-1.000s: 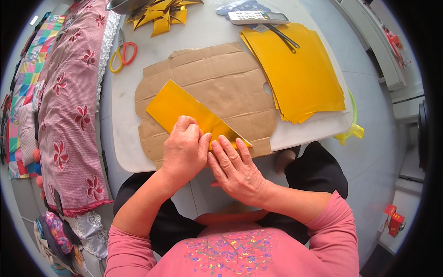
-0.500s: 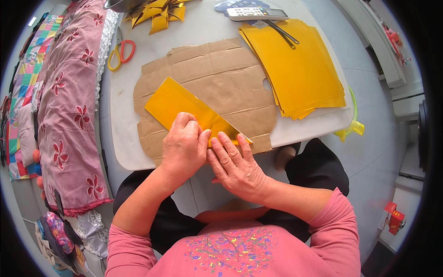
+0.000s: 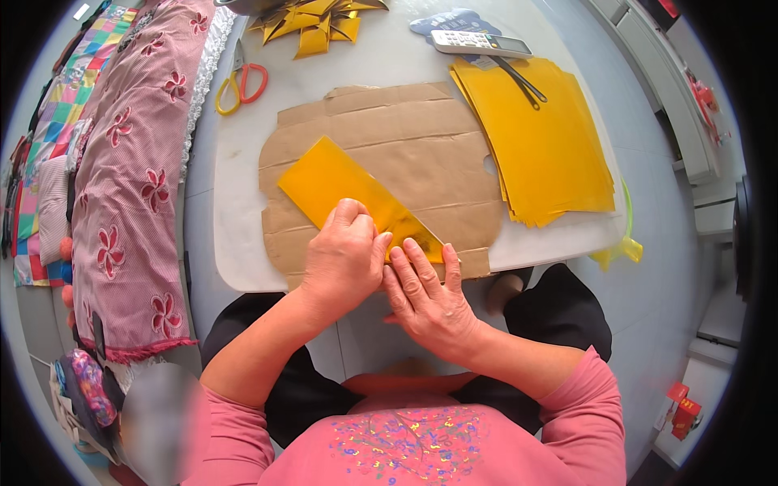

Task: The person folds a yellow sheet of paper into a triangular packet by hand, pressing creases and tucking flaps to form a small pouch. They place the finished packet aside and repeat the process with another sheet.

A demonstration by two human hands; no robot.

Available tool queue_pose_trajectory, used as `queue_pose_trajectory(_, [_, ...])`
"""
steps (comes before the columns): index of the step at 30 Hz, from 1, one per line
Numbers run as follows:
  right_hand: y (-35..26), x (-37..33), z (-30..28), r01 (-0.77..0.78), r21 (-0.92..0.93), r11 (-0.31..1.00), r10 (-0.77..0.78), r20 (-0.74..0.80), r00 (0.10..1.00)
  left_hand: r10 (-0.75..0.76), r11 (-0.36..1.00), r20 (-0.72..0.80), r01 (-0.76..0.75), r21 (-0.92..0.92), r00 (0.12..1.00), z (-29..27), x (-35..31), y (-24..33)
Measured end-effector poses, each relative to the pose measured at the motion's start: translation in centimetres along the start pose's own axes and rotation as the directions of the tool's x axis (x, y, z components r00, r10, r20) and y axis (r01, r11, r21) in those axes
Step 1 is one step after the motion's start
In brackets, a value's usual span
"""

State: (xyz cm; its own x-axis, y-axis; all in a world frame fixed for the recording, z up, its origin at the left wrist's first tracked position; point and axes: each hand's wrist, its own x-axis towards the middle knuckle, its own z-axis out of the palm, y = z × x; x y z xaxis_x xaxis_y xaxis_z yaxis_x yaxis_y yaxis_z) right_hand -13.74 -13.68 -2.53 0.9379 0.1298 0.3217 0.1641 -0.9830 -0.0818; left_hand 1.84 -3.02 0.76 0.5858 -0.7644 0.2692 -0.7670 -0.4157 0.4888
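A shiny gold paper sheet (image 3: pixel 336 178), folded into a strip with a slanted near end, lies diagonally on a flat piece of brown cardboard (image 3: pixel 421 138). My left hand (image 3: pixel 344 251) is curled into a fist on its near part, knuckles and thumb pressed against the paper; its fingertips are hidden. Beside it, my right hand (image 3: pixel 429 296) lies with fingers stretched out and slightly spread, their tips on the slanted end at the cardboard's near edge. The two hands almost touch.
On the white table (image 3: pixel 239 235) are a stack of gold sheets (image 3: pixel 543 154), a remote control (image 3: pixel 478 42), black tweezers-like tool (image 3: pixel 523 81), scissors (image 3: pixel 239 85) and folded gold pieces (image 3: pixel 316 24). A pink patterned cloth (image 3: pixel 134 186) hangs at the left; a yellow-green bag (image 3: pixel 620 251) hangs right.
The whole view has shifted, so the table and its things sit further right in the picture. Both hands keep nearly the same place on the folded paper. A blurred grey shape appears at lower left.
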Motion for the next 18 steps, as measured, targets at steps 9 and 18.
queue_pose_trajectory(9, [0.15,0.08,-0.46,0.020,0.007,1.000,-0.021,0.050,0.999,-0.001,1.000,0.006,0.001,-0.011,1.000,-0.10,0.08,-0.01])
queue_pose_trajectory(18, [0.08,-0.12,-0.06,0.000,0.044,0.999,-0.001,0.020,1.000,-0.001,1.000,0.003,0.001,-0.016,1.000,0.04,-0.02,-0.05])
